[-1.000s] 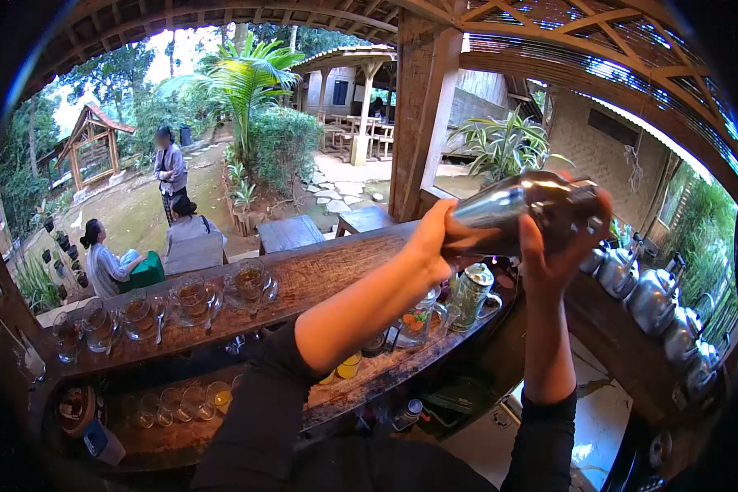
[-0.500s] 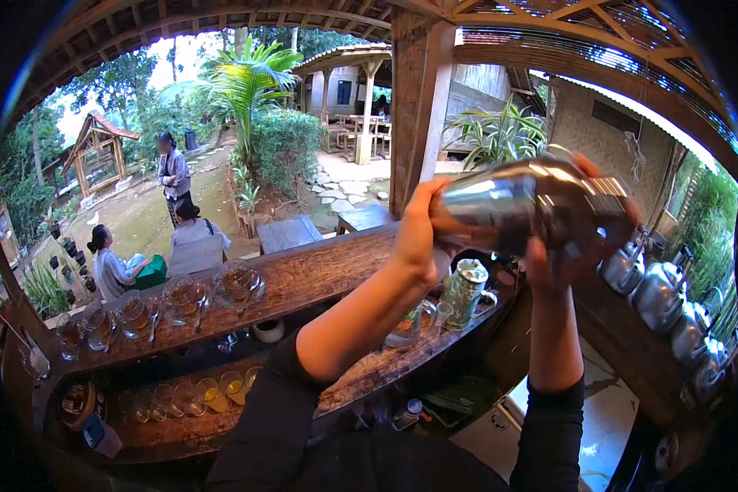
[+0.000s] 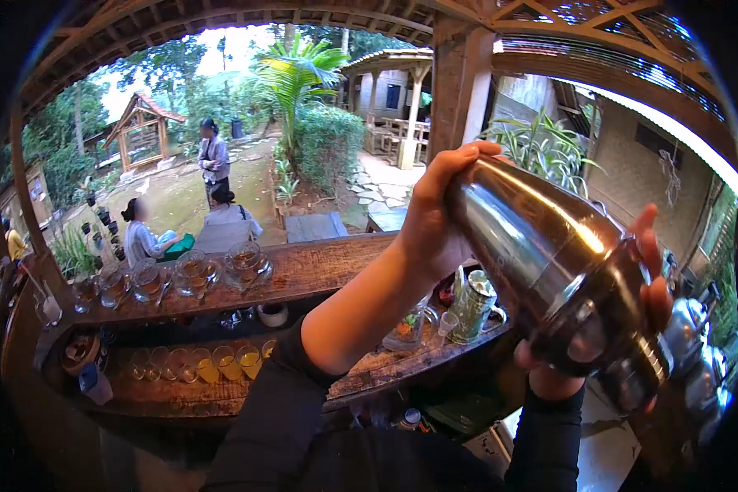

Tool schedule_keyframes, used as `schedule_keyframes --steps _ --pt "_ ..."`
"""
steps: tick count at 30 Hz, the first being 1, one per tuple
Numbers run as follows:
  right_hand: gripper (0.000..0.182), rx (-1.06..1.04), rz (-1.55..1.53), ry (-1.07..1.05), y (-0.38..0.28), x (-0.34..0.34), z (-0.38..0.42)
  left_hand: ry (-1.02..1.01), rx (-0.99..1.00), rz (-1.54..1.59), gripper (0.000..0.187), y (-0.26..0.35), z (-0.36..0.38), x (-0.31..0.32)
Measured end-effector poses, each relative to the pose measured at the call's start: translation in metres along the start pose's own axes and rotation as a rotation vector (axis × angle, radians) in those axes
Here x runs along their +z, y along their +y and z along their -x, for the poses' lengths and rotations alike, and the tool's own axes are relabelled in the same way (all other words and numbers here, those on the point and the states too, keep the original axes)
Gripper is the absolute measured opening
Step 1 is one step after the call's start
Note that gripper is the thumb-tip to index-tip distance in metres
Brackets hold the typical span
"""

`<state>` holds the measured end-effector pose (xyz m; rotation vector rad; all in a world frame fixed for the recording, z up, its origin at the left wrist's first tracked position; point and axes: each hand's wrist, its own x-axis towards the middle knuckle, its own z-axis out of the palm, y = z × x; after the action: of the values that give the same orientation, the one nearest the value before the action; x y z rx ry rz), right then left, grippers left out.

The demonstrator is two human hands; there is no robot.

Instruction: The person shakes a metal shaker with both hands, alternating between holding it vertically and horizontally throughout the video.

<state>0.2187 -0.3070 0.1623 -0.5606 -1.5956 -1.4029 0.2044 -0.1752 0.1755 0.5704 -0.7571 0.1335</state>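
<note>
Clear of counter edges (image 3: 197,403), hands (image 3: 433,205) hold a shaker (image 3: 549,254).

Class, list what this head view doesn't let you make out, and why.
Head view: inside of the metal shaker, hidden by its opaque wall.
Head view: part of the right hand, behind the shaker.
Head view: kettles, partly covered by the right hand.
Head view: details inside the far shelter, too small.

Right here the metal shaker (image 3: 541,254) is gleaming silver, bronze and gold streaks running through it. The sleeves (image 3: 262,410) are showing plain black. The counter (image 3: 328,266) is showing dark brown, streaky grain. Those filled glasses (image 3: 227,365) are glowing yellow. Outside, a palm (image 3: 299,78) is shining yellow-green, and long leaves (image 3: 541,148) are showing pale stripes.
</note>
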Motion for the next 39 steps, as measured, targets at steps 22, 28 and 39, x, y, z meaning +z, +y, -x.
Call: schedule_keyframes --steps 22,28,39 --pt "0.066 0.420 0.282 -0.541 0.021 0.001 0.078 0.517 0.020 -0.231 0.030 0.007 0.046 -0.071" --pt "0.084 0.529 0.015 -0.259 0.026 0.042 0.090 0.589 0.058 -0.188 0.031 0.033 0.059 -0.075" --pt "0.082 -0.297 -0.287 0.176 0.015 0.154 0.052 0.561 0.269 -0.161 0.025 0.097 0.100 -0.070"
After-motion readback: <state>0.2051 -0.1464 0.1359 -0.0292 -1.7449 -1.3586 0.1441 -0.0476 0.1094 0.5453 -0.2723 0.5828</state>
